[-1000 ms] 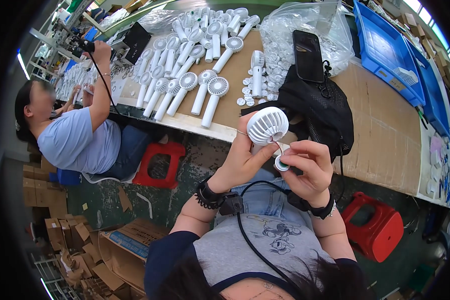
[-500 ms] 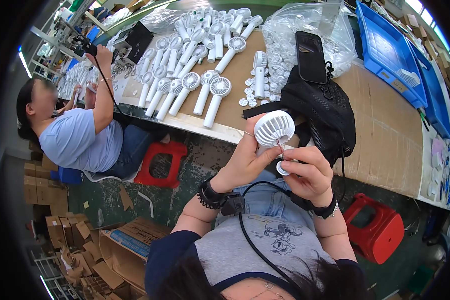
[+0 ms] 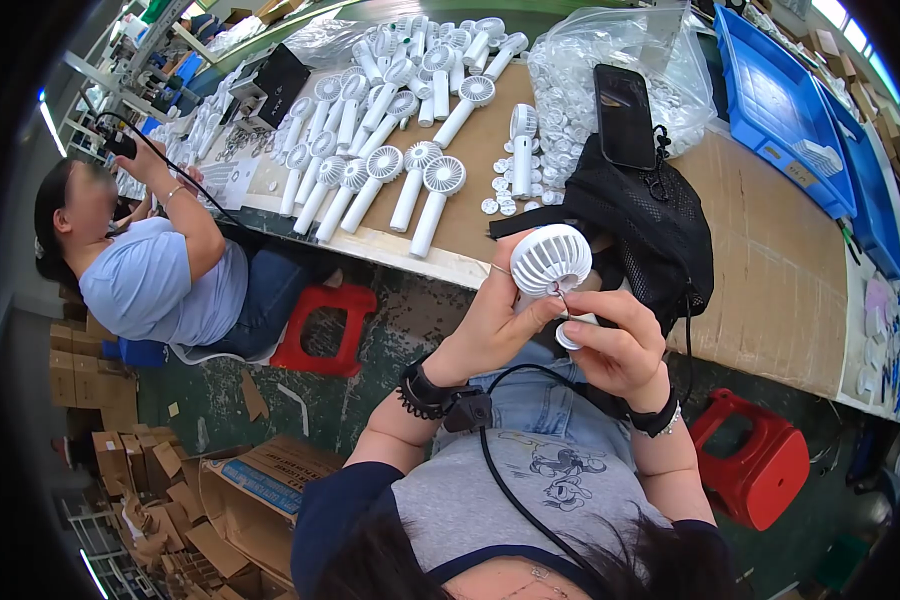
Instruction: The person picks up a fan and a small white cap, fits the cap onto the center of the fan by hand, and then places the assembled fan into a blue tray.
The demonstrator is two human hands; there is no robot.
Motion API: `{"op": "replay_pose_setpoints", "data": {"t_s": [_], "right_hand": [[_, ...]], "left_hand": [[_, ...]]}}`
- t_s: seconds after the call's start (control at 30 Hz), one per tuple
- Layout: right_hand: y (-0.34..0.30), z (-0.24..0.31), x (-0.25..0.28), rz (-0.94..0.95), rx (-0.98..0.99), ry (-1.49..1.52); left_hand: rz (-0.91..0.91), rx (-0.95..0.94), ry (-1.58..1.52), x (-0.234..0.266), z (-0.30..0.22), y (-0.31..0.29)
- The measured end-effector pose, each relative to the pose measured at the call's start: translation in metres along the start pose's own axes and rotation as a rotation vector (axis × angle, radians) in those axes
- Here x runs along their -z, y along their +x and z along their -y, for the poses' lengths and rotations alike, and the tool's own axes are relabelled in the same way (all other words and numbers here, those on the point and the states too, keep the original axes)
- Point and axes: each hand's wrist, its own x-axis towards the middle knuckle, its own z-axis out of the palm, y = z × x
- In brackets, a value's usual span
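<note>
My left hand [image 3: 498, 312] is closed around a white handheld fan [image 3: 550, 258] with a slatted round head, held in front of my lap. At the lower side of the fan head, my right hand [image 3: 620, 342] has its thumb and fingers pinched together. Between those fingers is a small white round cap [image 3: 567, 336], just below the fan. Thin wires show near the middle of the fan head by my fingertips. The fan's lower part is hidden by my left hand.
Many white handheld fans [image 3: 444, 176] lie on the table. A plastic bag [image 3: 620, 40] of white discs, a phone [image 3: 625, 115], a black mesh bag [image 3: 660, 230] and blue trays [image 3: 770, 90] lie beyond. A co-worker [image 3: 160, 270] sits left; red stools [image 3: 752, 460] flank me.
My right fingers have shifted slightly up toward the fan head, and the cap shows a little less. The co-worker's raised hand has come down and left with a dark object.
</note>
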Motion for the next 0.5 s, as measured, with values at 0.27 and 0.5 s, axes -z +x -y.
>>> {"op": "replay_pose_setpoints", "data": {"t_s": [0.27,0.5], "right_hand": [[0.0029,0.0027,0.001,0.005,-0.02,0.003],[0.0038,0.0048,0.0026,0.002,-0.054,0.07]], "left_hand": [[0.047,-0.01,0.007,-0.0003,-0.0002,-0.0015],[0.093,-0.137,0.203,0.0014,-0.005,0.0002]]}}
